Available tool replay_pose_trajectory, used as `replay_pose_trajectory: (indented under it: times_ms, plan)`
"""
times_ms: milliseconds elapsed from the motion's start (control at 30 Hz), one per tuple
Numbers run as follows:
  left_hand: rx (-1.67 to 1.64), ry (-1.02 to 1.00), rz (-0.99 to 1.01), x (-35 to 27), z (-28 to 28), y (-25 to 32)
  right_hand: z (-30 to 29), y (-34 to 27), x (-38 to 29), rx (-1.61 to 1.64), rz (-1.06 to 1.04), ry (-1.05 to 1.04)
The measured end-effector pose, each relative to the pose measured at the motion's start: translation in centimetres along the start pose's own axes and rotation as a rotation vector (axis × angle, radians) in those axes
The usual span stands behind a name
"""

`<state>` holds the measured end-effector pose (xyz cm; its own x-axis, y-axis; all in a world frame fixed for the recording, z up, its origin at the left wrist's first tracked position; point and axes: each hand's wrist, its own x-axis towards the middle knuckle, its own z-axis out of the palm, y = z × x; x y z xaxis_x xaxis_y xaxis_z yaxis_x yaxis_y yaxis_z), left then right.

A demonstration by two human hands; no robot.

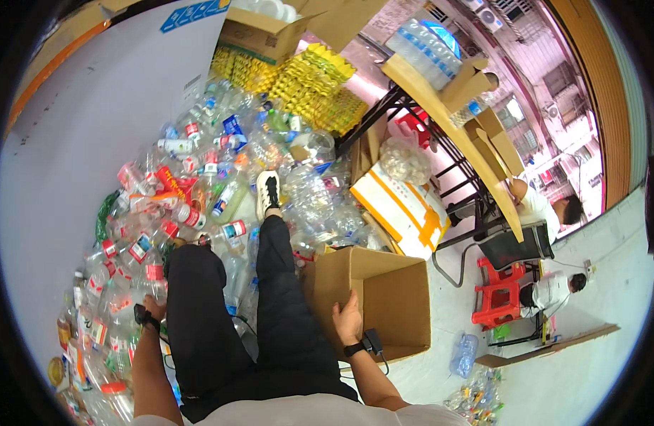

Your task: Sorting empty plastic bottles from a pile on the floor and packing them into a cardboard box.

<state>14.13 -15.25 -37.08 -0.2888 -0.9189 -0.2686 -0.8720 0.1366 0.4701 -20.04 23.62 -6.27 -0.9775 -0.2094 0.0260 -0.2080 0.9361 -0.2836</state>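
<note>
My right hand (349, 321) grips the near left edge of an open cardboard box (393, 314), which stands beside my right leg. The part of its inside that I can see is bare cardboard. Down beside my left knee, my left hand (155, 309) is at the lower end of a clear plastic bottle with a red label (154, 272). My leg partly covers the fingers, so their hold on the bottle is unclear. Loose plastic bottles (119, 303) are heaped around both legs, many with red labels. A green-tinted bottle (230, 201) lies near my shoe (268, 191).
Yellow egg trays (311, 88) are stacked beyond the heap. A pale panel (92, 117) borders it on the left. On the right are a taped white box (404, 210), a long table (444, 122), red stools (497, 306) and two seated people (540, 205). A cardboard sheet (550, 346) stands nearby.
</note>
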Motion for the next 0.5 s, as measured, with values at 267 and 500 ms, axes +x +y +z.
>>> replay_pose_trajectory:
  times_ms: [267, 500]
  plan:
    - [-1.271, -0.447, -0.252, -2.7, -9.3, 5.7, 0.2, 0.8, -0.1, 0.027, -0.066, 0.055]
    - [-1.246, -0.188, 0.123, -7.7, -23.6, 21.6, 0.8, 1.7, -0.1, 0.070, -0.062, 0.041]
